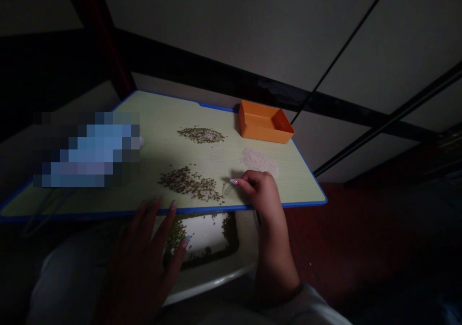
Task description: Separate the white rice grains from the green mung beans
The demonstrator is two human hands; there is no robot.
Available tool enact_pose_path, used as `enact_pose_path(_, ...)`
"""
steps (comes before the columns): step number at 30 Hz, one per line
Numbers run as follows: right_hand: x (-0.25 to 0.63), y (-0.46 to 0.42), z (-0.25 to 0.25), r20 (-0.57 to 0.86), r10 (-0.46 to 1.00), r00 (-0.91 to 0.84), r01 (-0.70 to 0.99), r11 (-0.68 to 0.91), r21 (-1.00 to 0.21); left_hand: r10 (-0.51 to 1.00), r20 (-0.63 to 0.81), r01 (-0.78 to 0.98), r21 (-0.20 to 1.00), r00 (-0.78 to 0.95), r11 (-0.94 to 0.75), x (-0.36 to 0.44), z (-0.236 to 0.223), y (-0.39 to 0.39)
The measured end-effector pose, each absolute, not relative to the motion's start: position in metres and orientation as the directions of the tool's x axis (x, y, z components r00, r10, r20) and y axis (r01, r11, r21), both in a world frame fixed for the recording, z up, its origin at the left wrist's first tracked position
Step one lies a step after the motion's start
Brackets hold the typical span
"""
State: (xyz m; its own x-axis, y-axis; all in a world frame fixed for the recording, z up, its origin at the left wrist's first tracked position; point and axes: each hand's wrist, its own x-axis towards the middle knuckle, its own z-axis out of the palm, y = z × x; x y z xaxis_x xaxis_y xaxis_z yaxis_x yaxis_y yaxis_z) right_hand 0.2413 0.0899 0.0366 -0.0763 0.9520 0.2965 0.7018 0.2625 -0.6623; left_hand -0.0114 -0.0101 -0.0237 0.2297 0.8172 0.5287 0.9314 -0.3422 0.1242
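My left hand has its fingers spread, with the fingertips around the near edge of the pale green board and the thumb over a white tray. Green beans that look like mung beans line the tray's sides. My right hand is closed in a pinch low over the board; what it pinches, if anything, is too small or blurred to tell. Just left of it lies a mixed pile of green beans and pale grains. A rice-like white pile is just beyond the hand.
An orange open box stands at the board's far right corner. Farther back is a second mixed pile. A pixelated, bluish thing covers part of the board's left side. Light panels rise behind; dark red floor shows at right.
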Motion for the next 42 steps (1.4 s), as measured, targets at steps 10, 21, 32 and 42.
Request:
enact_pose_path(10, 0.244, 0.086, 0.036, 0.335, 0.931, -0.145, 0.652, 0.344, -0.676, 0.815, 0.531, 0.933, 0.116, 0.232, -0.341, -0.012, -0.024, -0.011)
enact_pose_path(21, 0.238, 0.083, 0.037, 0.337, 0.919, -0.203, 0.695, 0.378, -0.612, 0.829, 0.517, 0.935, 0.138, 0.213, -0.326, -0.013, -0.026, -0.012)
enact_pose_path(32, 0.237, 0.082, 0.038, 0.319, 0.933, -0.166, 0.728, 0.334, -0.598, 0.838, 0.498, 0.935, 0.131, 0.224, -0.329, -0.012, -0.022, -0.013)
enact_pose_path(42, 0.233, 0.084, 0.039, 0.317, 0.936, -0.152, 0.740, 0.321, -0.591, 0.825, 0.520, 0.934, 0.132, 0.219, -0.331, -0.011, -0.021, -0.012)
